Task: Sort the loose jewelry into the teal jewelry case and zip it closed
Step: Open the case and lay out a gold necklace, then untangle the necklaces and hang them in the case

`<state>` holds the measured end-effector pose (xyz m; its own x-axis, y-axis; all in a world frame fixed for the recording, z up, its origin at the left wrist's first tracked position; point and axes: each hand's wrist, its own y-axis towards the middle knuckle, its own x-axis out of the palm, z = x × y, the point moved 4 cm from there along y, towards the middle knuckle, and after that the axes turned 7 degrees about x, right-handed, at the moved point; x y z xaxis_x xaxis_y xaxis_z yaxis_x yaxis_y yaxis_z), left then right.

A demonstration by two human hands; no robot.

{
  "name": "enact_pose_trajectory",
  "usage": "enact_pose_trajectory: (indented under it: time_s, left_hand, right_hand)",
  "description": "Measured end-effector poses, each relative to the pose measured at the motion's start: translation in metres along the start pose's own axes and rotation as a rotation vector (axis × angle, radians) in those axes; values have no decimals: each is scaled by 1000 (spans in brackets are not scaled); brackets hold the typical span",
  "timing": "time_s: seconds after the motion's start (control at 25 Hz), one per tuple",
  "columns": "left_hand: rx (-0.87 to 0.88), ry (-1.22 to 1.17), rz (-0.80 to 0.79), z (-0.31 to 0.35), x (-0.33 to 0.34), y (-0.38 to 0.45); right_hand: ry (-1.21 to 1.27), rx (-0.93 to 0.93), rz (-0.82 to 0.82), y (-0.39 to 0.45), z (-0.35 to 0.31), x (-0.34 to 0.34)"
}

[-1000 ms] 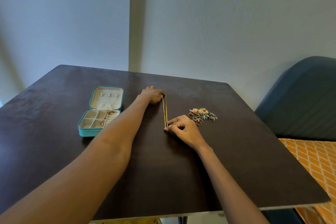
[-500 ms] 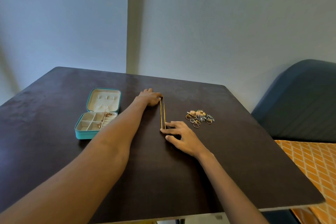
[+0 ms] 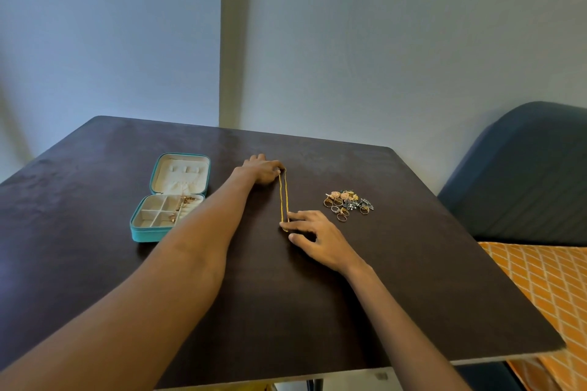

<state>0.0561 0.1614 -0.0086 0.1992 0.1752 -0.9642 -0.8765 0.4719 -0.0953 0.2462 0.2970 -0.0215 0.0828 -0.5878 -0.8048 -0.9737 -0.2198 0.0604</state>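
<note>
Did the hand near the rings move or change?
Yes. The right hand uncurled: its fingers now lie flat on the gold chain's near end, at the same spot on the table.

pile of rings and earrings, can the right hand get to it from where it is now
Probably yes. The right hand rests on the near end of the gold chain, and the pile of rings and earrings lies just to its right on bare table, nothing between. It would have to leave the chain first.
</note>
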Motion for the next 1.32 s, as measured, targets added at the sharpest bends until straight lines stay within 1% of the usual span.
enact_pose_trajectory:
  time_s: [0.12,0.2,0.28,0.32,0.44,0.56,0.68,0.76,0.84,1.0,1.12,1.24,1.32]
  left_hand:
    - [-13,-67,-49,0,-1,-2]
    - [3,-158,-108,2,-6,-7]
    - [35,-283,-161,6,-17,-16]
    - [49,-312,-159,7,-25,-21]
    - [72,-305,-26,3,-50,-45]
    - [104,-254,134,-13,-71,-84]
    - [87,-244,234,-42,-79,-129]
    - [41,-226,272,-66,-74,-154]
    - [-1,-198,267,-83,-63,-172]
    - [-7,-217,215,-97,-47,-189]
    - [-11,-241,218,-102,-41,-193]
    - [7,-208,231,-101,-35,-198]
    - [32,-192,245,-100,-32,-201]
  right_hand:
    - [87,3,52,-1,2,-2]
    - [153,4,102,0,4,-3]
    - [230,16,179,3,4,-5]
    - [270,28,223,5,2,-6]
    - [304,64,304,18,-17,-7]
    - [296,56,351,38,-55,-4]
    - [288,49,313,66,-93,15]
    - [206,73,248,82,-115,37]
    - [99,119,187,88,-130,60]
    - [51,185,184,88,-142,83]
    - [-7,161,166,88,-145,81]
    - [-78,136,158,86,-148,79]
    - [-79,129,138,87,-149,79]
